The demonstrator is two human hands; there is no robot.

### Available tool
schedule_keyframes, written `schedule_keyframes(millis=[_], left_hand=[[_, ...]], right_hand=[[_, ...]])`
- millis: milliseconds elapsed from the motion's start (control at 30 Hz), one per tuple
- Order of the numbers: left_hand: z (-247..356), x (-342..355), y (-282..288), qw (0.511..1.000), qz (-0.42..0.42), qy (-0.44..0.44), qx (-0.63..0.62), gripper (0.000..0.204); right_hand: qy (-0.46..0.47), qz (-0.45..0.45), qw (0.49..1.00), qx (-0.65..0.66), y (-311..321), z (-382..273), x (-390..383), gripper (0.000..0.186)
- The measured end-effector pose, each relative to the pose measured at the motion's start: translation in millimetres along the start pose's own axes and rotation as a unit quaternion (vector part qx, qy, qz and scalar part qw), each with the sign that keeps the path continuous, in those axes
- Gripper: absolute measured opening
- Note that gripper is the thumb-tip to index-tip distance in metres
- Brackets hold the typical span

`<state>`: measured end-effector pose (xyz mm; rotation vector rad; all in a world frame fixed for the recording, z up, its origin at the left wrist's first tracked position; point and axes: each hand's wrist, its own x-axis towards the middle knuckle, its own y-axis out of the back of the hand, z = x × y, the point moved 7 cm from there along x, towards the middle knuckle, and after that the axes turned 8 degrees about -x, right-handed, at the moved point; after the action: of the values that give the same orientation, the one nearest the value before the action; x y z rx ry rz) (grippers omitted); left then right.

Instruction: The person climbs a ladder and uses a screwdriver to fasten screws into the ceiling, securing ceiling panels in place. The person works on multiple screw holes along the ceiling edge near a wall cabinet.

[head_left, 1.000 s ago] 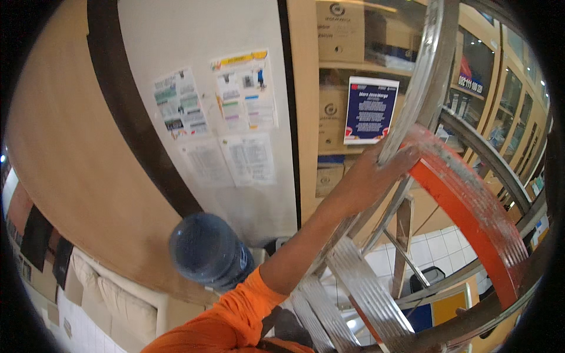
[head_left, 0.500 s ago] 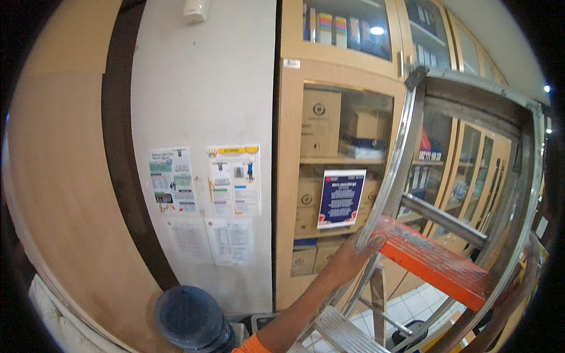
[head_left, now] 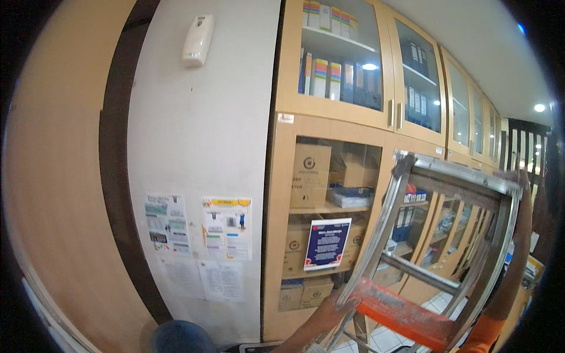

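Inside the left hand point(head_left: 334, 312), fingers clasped, sits a ladder rail point(head_left: 382, 235); the right hand's point(head_left: 524, 195) grip is unclear.

At 4 o'clock the ladder point(head_left: 385, 217) is silver metal, scuffed, with glinting edges; its orange step point(head_left: 406, 313) looks rough, the paint worn. A sleeve point(head_left: 487, 332) there is matt cloth. At 11 o'clock the dispenser point(head_left: 198, 41) is glossy white plastic; at 1, the wood-look cabinet point(head_left: 387, 65) has shiny glass point(head_left: 335, 47); at 8, paper sheets point(head_left: 167, 226).
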<state>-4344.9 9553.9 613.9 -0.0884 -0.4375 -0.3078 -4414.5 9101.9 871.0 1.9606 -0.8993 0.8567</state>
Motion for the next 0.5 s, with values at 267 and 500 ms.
schedule_keyframes(millis=[267,500], left_hand=[[-40,10,19,0.996,0.060,-0.061,0.020,0.054],[55,55,25,0.991,0.118,-0.039,0.049,0.052]], right_hand=[[0.006,-0.015,0.998,0.055,11,-24,6,0.047],[0.049,0.038,0.987,0.148,18,-127,12,0.063]])
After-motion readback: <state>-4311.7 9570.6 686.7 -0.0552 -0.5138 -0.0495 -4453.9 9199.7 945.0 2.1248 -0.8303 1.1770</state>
